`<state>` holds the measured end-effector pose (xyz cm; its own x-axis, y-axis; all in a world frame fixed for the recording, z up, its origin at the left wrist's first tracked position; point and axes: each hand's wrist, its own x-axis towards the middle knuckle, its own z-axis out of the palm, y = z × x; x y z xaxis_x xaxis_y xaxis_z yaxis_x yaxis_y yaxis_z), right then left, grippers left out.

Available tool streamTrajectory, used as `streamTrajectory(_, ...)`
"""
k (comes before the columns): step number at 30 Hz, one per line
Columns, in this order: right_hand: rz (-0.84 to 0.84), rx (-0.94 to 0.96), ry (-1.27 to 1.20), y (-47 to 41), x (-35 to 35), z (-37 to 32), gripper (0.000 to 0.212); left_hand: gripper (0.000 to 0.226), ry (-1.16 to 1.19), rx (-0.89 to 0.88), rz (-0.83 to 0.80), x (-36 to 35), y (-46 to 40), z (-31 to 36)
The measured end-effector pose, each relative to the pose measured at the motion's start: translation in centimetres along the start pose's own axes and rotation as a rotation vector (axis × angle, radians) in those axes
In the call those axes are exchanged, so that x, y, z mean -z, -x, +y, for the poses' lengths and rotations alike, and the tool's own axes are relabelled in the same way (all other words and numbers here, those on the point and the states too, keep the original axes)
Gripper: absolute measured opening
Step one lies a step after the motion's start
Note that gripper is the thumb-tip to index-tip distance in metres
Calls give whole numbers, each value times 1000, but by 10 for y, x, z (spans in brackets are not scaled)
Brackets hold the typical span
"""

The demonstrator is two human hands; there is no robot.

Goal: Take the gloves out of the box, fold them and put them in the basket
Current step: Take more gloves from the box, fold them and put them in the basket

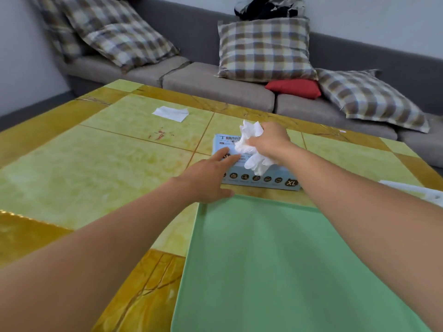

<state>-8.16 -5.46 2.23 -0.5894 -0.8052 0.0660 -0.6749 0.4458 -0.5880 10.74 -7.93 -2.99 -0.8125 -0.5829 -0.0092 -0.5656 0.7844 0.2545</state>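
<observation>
Nearest, a green mat (275, 259) is noted on the table (96, 164). Beyond it, the box (261, 180) is steadied by the flat-fingered left hand (208, 178). A crumpled white glove (250, 149), judged light, limp and slippery, is gripped by the right hand (271, 142) above the box; hold is best taken at the cuff. Farther left, a white sheet (170, 113) lies clear. No basket is seen.

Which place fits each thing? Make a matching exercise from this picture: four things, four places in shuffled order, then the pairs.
Things
1. crumpled white gloves
2. pale blue cardboard glove box
3. flat white folded sheet
4. small red cushion

Places
A. on the grey sofa
B. alone on the far left of the table
C. gripped in the right hand
D. under the left hand's straight fingers, beyond the green mat

Pairs: 1-C, 2-D, 3-B, 4-A
</observation>
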Motion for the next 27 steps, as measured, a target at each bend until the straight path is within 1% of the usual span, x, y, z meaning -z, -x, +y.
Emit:
streamTrajectory(2,73,27,-269,5,-1,11,11,96,0,21,16,-1,0,2)
streamTrajectory(5,206,-9,-566,13,-4,23,13,98,2,22,35,-2,1,6)
streamTrajectory(8,317,-121,-824,13,-3,31,17,97,-13,24,28,-3,-1,13)
streamTrajectory(11,386,-234,-1086,15,1,37,18,97,-66,22,21,-6,-6,23)
streamTrajectory(15,446,-283,-1325,21,0,45,20,94,-69,25,36,-11,-11,27)
streamTrajectory(17,466,-267,-1397,22,1,51,21,93,-72,19,34,-12,-13,29)
streamTrajectory(18,479,-217,-1385,22,2,53,21,93,-81,15,33,-12,-14,29)
streamTrajectory(19,495,-113,-1302,22,4,56,22,92,-87,12,32,-12,-15,29)
streamTrajectory(20,503,38,-1128,22,7,59,24,90,-83,12,33,-12,-16,29)
streamTrajectory(21,486,209,-905,22,9,63,25,86,-71,12,35,-12,-17,28)
streamTrajectory(22,443,363,-679,21,12,65,27,82,-53,8,39,-10,-17,28)
streamTrajectory(23,374,472,-494,23,14,64,30,76,-33,3,45,-9,-17,27)
streamTrajectory(25,199,580,-257,30,18,57,42,66,-35,-13,53,-7,-16,27)
streamTrajectory(26,129,570,-188,32,18,54,53,64,-60,-16,47,-6,-16,28)
streamTrajectory(27,81,514,-168,33,18,53,64,65,-93,-14,31,-8,-15,30)
